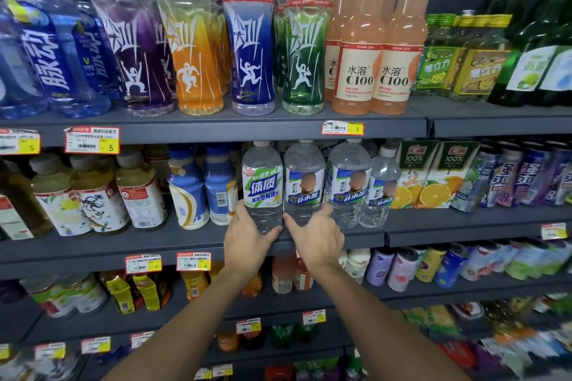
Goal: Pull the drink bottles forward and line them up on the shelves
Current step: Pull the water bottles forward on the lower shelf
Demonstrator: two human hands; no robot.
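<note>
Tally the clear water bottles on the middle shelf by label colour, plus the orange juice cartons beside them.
Green-labelled clear bottle: 1
Blue-labelled clear bottles: 3
Orange juice cartons: 2
Total: 6, counting only those in clear view.

The one camera sits on the person's head, facing the shelves (139,252) square on and tipped slightly down. It is close, within arm's reach: both forearms run up from the bottom edge to the left hand (247,240) and right hand (320,237) on the bottles (262,192) at mid-frame. The wide lens bows the outer rows.
</note>
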